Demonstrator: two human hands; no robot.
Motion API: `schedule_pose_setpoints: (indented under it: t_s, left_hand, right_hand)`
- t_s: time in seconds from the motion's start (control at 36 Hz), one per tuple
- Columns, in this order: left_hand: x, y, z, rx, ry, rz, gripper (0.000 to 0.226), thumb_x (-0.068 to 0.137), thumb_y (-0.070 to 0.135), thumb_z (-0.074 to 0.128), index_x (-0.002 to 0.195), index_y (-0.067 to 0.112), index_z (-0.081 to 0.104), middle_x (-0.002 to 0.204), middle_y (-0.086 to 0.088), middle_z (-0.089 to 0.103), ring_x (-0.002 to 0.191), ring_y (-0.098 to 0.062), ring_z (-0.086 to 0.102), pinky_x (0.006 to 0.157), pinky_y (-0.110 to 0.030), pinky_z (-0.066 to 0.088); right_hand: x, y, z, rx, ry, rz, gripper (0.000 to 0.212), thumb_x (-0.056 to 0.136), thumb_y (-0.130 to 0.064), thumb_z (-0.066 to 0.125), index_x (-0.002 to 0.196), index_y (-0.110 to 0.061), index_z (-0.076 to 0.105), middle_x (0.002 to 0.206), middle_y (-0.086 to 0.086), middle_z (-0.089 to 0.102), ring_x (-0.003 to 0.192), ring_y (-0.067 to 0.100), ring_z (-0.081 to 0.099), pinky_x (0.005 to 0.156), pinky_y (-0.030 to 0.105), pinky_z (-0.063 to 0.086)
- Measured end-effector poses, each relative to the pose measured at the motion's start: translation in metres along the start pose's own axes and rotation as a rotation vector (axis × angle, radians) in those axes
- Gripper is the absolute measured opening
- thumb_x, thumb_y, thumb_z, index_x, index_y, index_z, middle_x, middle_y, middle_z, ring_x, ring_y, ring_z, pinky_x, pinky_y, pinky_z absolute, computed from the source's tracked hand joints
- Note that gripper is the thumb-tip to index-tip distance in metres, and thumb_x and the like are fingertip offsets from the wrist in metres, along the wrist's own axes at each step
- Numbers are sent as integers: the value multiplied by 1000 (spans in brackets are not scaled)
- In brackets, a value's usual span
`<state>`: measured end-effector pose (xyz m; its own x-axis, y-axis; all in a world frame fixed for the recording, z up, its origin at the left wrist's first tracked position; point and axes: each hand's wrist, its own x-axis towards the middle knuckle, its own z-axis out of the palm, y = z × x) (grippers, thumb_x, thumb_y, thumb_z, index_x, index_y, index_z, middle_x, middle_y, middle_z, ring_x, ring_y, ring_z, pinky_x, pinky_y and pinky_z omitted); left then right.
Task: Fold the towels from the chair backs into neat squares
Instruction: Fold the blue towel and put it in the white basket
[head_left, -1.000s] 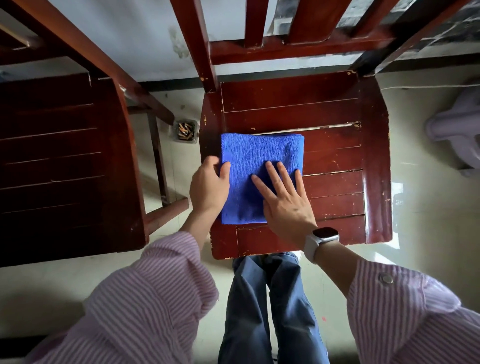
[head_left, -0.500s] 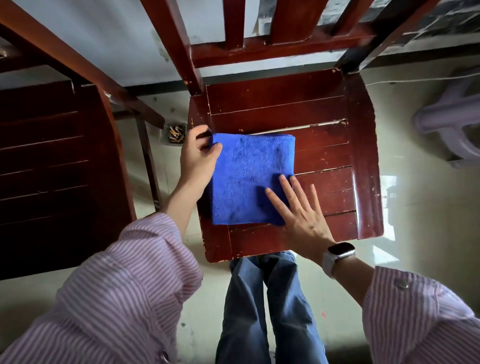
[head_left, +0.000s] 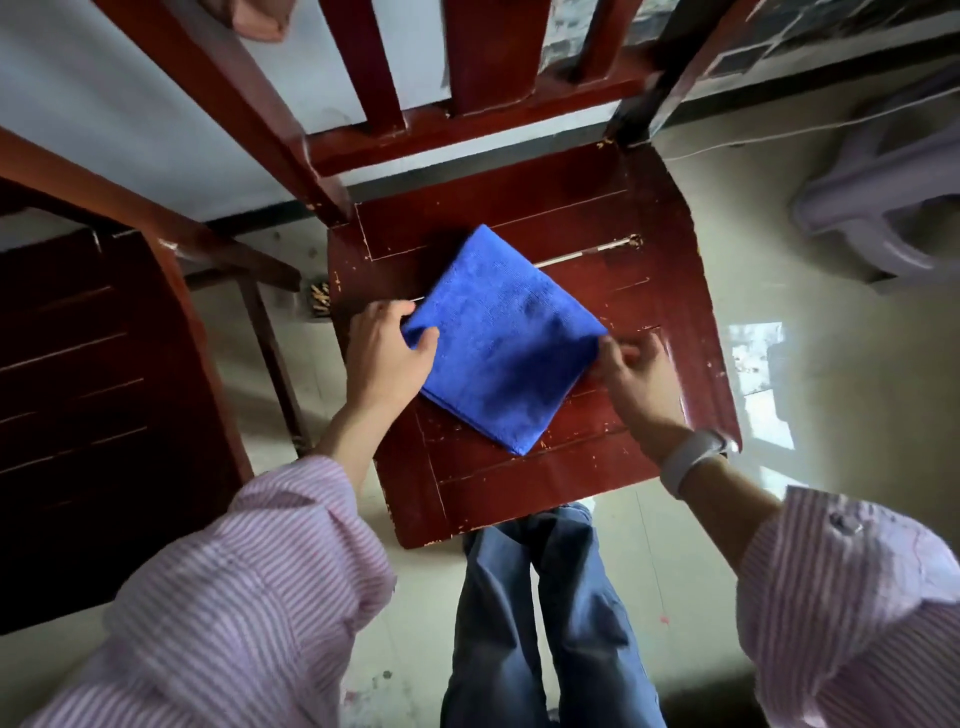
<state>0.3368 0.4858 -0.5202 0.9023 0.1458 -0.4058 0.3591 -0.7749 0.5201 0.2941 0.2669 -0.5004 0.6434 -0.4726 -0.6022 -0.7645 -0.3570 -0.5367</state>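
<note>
A blue towel (head_left: 501, 338), folded into a square, lies turned like a diamond on the seat of a dark red wooden chair (head_left: 670, 291). My left hand (head_left: 387, 356) pinches the towel's left corner between thumb and fingers. My right hand (head_left: 636, 382) grips the right corner; its fingers are blurred. A pinkish cloth (head_left: 260, 18) hangs over a chair back at the top left edge, mostly cut off by the frame.
A second dark wooden chair (head_left: 98, 395) stands close on the left. A small box of sticks (head_left: 319, 306) sits on the floor between the chairs. A pale plastic stool (head_left: 893, 208) is at the right. My legs are under the seat's front edge.
The towel has been rotated about a quarter turn so it now sits as a diamond. My right hand moved from pressing flat on it to gripping its right corner; my left holds the left corner.
</note>
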Motion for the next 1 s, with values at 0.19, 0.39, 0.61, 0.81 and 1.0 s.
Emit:
schedule_pose_setpoints:
  t_s: [0.19,0.39,0.61,0.81,1.0]
  left_hand:
    - [0,4,-2,-63,-122,-145,28,86,19,57,111,6,56,111,-11,61,103,-29,55,85,-31,40]
    - [-40,0,10,-135,-231,-250,19,85,21,61,96,6,60,96,-8,64,90,-25,58,79,-30,42]
    - [-52,0,19,-251,-284,-478,25,69,38,70,65,18,56,72,-3,62,83,-26,64,83,-42,53]
    - [-58,-1,17,-14,-80,-287,14,80,26,63,80,13,58,82,-7,62,78,-24,58,70,-33,46]
    - [-47,10,21,253,77,174,55,78,32,55,128,10,45,132,-15,46,120,-34,43,96,-46,37]
  right_hand:
    - [-30,20,34,103,-230,179,24,79,-28,64,85,-8,55,82,7,57,77,19,53,71,38,44]
    - [-24,16,18,72,-14,86,22,93,-26,45,104,-6,44,91,5,49,82,21,44,65,24,24]
    - [-32,35,9,15,-66,107,29,90,-20,51,117,-10,47,94,1,51,86,20,47,66,21,26]
    - [-41,50,5,-109,-94,24,42,83,-20,61,121,-15,44,95,4,58,94,28,57,73,28,39]
    - [-25,31,-1,13,37,-185,54,82,-43,51,126,-13,41,107,4,59,93,23,59,86,43,48]
